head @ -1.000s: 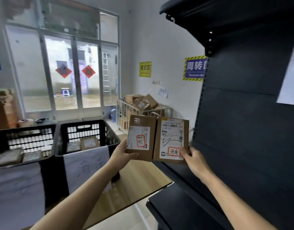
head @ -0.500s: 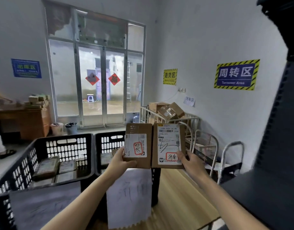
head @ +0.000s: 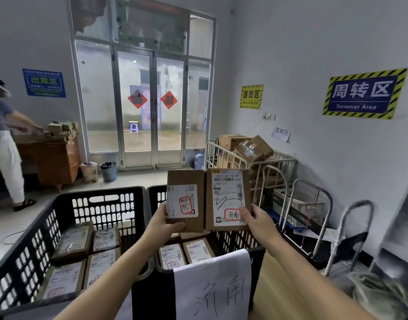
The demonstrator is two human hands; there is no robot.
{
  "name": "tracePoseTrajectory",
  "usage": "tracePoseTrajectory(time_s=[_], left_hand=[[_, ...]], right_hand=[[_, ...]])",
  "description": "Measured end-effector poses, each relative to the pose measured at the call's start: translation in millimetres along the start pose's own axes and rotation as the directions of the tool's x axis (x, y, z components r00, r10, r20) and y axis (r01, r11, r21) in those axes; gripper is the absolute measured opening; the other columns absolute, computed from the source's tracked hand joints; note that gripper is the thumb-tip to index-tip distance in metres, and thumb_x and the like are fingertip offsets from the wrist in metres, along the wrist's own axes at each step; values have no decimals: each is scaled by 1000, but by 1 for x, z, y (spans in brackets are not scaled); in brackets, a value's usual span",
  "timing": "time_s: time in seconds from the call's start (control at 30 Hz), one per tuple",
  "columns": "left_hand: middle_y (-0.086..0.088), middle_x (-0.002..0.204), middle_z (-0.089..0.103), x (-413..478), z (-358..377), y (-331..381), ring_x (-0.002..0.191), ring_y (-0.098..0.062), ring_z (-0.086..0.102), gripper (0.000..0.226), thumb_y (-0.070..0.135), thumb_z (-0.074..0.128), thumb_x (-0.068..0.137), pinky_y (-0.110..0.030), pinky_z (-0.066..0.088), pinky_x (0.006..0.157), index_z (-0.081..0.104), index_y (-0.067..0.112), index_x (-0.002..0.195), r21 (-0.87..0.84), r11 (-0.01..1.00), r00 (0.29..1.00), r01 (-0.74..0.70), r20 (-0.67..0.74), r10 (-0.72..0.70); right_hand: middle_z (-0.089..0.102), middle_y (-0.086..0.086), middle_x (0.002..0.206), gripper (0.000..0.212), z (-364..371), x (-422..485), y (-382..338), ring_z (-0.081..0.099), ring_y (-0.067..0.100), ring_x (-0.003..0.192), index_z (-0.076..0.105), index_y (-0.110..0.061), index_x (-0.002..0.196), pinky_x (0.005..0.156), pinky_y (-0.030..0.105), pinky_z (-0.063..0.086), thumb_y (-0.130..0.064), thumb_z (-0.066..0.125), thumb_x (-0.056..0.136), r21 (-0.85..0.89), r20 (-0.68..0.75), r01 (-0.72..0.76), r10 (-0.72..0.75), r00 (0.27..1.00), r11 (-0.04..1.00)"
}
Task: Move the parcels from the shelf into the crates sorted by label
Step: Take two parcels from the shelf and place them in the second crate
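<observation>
two small brown cardboard parcels are held up side by side in the middle of the frame. the left parcel (head: 185,199) has a white shipping label low on its face, with a red-boxed handwritten mark turned sideways. the right parcel (head: 227,199) has a bigger label covering most of its face: barcode up top, a black scribble, and a red-boxed 济南 at the bottom. their inner edges are just about touching.

below them are two black slatted crates, next to each other. the left crate (head: 101,204), lower left of the frame, has several flat labelled boxes (head: 74,241) lying face up. the right crate (head: 258,262), lower middle, holds a few more boxes (head: 187,252), and a white paper sheet (head: 212,285) with 济南 handwritten on it hangs over its near rim.

the left hand (head: 162,224) grips the left parcel at its bottom left corner, thumb across the front. the right hand (head: 259,219) grips the right parcel at its bottom right corner, thumb on the label. both parcels are upright and sit over the far side of the right crate in the picture.
</observation>
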State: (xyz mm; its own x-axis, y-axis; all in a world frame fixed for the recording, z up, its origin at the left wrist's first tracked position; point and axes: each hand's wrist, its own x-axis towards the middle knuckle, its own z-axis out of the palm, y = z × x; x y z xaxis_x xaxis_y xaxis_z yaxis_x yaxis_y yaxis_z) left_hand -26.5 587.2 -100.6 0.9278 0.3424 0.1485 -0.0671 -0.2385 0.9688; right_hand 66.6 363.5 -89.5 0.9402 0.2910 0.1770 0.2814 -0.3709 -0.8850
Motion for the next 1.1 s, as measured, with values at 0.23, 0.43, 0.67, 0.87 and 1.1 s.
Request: tracePoseTrajectory(time_s=[0.23, 0.43, 0.67, 0.87, 1.1], left_hand=[[6, 104, 61, 57, -5, -32, 103, -16, 59, 50, -5, 63, 80, -37, 48, 97, 43, 19, 119, -19, 996, 994, 93, -54, -94], [1, 106, 62, 119, 0, -56, 105, -20, 61, 56, -2, 66, 79, -41, 51, 95, 42, 17, 126, -8, 975, 969, 223, -110, -223], [-2, 116, 57, 176, 8, -99, 101, -16, 56, 63, 3, 67, 80, -30, 50, 86, 36, 15, 133, 9, 921, 886, 390, -275, -373], [-7, 128, 55, 208, 15, -131, 113, -20, 53, 63, 7, 62, 84, -32, 43, 95, 32, 14, 138, 66, 861, 802, 504, -405, -439], [-10, 136, 51, 235, 18, -154, 124, -25, 49, 50, 14, 53, 92, -36, 42, 102, 35, 12, 139, 66, 827, 727, 558, -520, -449]], right_hand=[[64, 2, 108, 32, 33, 78, 18, 60, 16, 100, 56, -14, 118, 88, 26, 47, -34, 43, 97, 15, 94, -26, 25, 995, 1000], [62, -3, 96, 30, 53, 160, 41, 51, -1, 71, 56, -13, 109, 49, 1, 38, -35, 39, 98, -50, 173, -40, 48, 984, 998], [59, 6, 124, 40, 110, 240, 94, 55, 20, 110, 46, -12, 129, 92, 29, 44, -35, 43, 97, -26, 304, -136, 138, 943, 990], [57, 7, 125, 41, 153, 273, 132, 54, 17, 104, 40, -10, 132, 71, 18, 43, -32, 43, 97, -25, 405, -205, 198, 893, 978], [59, 7, 122, 41, 188, 300, 152, 58, 21, 106, 41, -12, 131, 91, 33, 48, -35, 42, 97, 1, 464, -254, 225, 857, 967]])
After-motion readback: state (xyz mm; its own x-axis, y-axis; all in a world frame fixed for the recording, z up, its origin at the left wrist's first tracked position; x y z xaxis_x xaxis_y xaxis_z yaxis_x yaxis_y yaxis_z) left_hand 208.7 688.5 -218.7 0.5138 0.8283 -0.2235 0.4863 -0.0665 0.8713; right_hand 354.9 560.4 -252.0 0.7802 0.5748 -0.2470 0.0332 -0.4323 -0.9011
